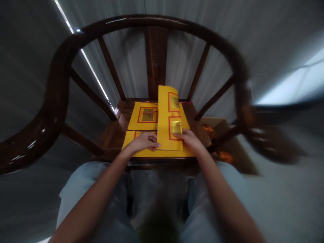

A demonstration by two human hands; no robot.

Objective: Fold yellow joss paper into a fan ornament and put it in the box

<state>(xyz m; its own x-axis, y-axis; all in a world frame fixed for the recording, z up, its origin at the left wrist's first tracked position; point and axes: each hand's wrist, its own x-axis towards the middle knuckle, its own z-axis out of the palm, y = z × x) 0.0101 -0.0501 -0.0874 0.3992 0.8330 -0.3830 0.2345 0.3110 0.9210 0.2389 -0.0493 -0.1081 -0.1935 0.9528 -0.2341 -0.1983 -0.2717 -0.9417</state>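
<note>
A yellow joss paper sheet (163, 118) with red frames and gold foil squares stands raised over the chair seat, folded or curved along its length. My right hand (190, 141) grips its lower right edge, thumb on the front and the other fingers behind. At the lower left edge is my left hand (146, 141), fingers curled together with the fingertips at the paper's edge. More yellow sheets (133, 125) of the same print lie flat beneath and behind, partly covered by the raised sheet and my hands.
The sheets rest on the seat (121, 126) of a dark wooden chair, whose curved back rail (152, 21) and spindles surround the far side. To the right, a cardboard box (239, 150) on the floor holds orange items (225, 157). My knees are against the seat's front.
</note>
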